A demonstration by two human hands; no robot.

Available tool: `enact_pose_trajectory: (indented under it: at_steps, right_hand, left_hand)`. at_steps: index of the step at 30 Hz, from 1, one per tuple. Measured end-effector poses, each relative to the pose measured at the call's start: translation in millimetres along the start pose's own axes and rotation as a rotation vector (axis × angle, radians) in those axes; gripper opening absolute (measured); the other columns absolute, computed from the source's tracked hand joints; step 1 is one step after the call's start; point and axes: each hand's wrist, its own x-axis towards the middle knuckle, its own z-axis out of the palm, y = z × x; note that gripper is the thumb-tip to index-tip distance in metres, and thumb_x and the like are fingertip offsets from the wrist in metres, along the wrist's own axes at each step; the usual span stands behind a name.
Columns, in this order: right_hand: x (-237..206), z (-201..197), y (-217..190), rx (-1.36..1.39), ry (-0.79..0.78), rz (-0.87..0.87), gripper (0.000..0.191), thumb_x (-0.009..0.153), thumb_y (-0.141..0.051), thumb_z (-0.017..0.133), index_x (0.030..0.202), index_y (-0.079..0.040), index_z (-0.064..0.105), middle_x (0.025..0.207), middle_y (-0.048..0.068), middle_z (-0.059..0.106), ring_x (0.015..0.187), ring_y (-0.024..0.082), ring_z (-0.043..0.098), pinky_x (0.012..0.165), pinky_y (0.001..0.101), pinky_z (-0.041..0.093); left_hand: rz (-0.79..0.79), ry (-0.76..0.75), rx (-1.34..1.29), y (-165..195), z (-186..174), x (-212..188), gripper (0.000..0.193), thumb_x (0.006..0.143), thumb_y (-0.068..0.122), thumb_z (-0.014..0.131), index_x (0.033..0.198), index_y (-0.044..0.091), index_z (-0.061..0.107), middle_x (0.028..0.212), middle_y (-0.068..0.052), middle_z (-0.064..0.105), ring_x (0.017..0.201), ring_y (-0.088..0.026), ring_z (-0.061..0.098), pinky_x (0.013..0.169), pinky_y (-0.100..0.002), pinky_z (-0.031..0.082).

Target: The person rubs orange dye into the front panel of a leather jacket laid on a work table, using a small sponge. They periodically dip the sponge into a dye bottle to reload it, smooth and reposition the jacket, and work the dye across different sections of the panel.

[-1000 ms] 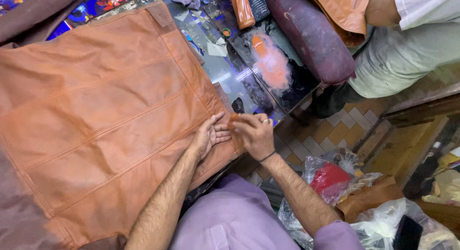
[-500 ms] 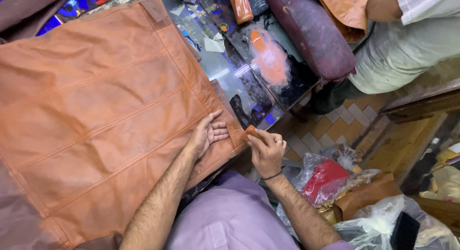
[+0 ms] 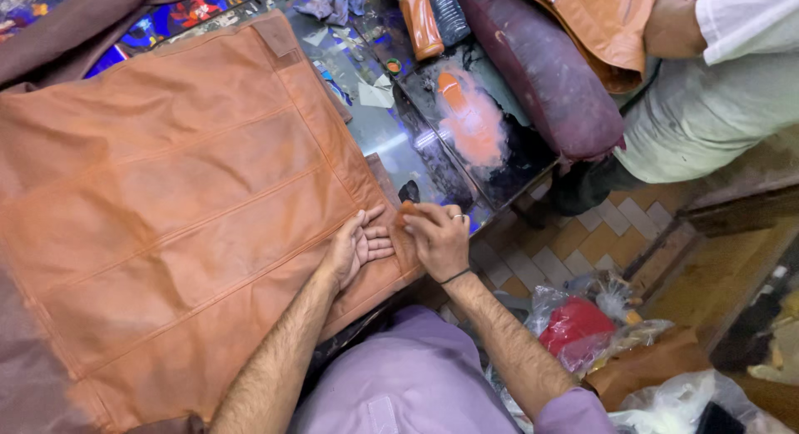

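Note:
A large tan leather panel [image 3: 166, 201] with stitched seams lies spread over a dark glossy table [image 3: 391, 138]. My left hand [image 3: 356, 248] presses flat on the panel near its right edge, fingers apart. My right hand [image 3: 437, 237], with a ring and a dark wristband, is closed at the panel's edge, fingertips pinching a small orange-tan piece [image 3: 408, 208] beside my left fingers. I cannot tell whether that piece is the panel's folded edge or a separate thing.
A maroon leather roll [image 3: 545, 68] and an orange bottle [image 3: 419, 22] lie on the paint-stained table. Another person in light trousers [image 3: 707, 109] sits at the upper right holding tan leather [image 3: 603, 26]. Plastic bags, one red [image 3: 574, 326], sit on the tiled floor.
My right hand pulled back toward me, then returned up to the panel's edge beside my left fingers. My left hand stayed pressed flat on the leather.

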Motion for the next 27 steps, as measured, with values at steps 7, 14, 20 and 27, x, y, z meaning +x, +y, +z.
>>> enact_pose_trajectory:
  at_steps: [7, 14, 20, 27]
  right_hand:
    - [28.6, -20.4, 51.7, 0.051, -0.105, -0.007, 0.017, 0.082, -0.015, 0.079, 0.098, -0.018, 0.08, 0.113, -0.001, 0.072, 0.099, 0.026, 0.06, 0.081, 0.0426, 0.044]
    - [42.3, -80.3, 85.8, 0.513, -0.134, 0.13, 0.023, 0.085, -0.009, 0.079, 0.108, -0.009, 0.076, 0.119, 0.006, 0.07, 0.109, 0.027, 0.063, 0.094, 0.0382, 0.052]
    - [52.1, -114.5, 76.5, 0.213, -0.326, -0.34, 0.022, 0.081, -0.016, 0.077, 0.102, -0.019, 0.08, 0.112, 0.003, 0.069, 0.093, 0.026, 0.059, 0.077, 0.0442, 0.041]
    - [59.2, -144.7, 80.7, 0.142, -0.26, -0.322, 0.02, 0.085, -0.019, 0.075, 0.105, -0.02, 0.076, 0.114, 0.002, 0.066, 0.095, 0.026, 0.057, 0.078, 0.044, 0.039]
  left_hand:
    - [0.085, 0.127, 0.106, 2.0, 41.7, 6.7, 0.074, 0.096, 0.041, 0.053, 0.158, 0.008, 0.034, 0.121, -0.016, 0.067, 0.11, -0.024, 0.067, 0.099, -0.04, 0.053]
    - [0.441, 0.54, 0.741, -29.6, 138.2, -5.5, 0.069, 0.085, 0.011, 0.076, 0.148, 0.004, 0.049, 0.108, -0.008, 0.075, 0.106, -0.017, 0.07, 0.097, -0.032, 0.054]
    - [0.733, 0.848, 1.081, -53.9, 169.6, 5.8, 0.081, 0.076, 0.012, 0.08, 0.148, 0.005, 0.046, 0.105, -0.013, 0.073, 0.108, -0.031, 0.064, 0.101, -0.042, 0.047]
    - [0.996, 0.937, 1.288, -77.8, 177.8, 15.9, 0.084, 0.084, 0.017, 0.083, 0.152, 0.003, 0.036, 0.099, 0.0, 0.073, 0.108, -0.023, 0.064, 0.117, -0.051, 0.035]
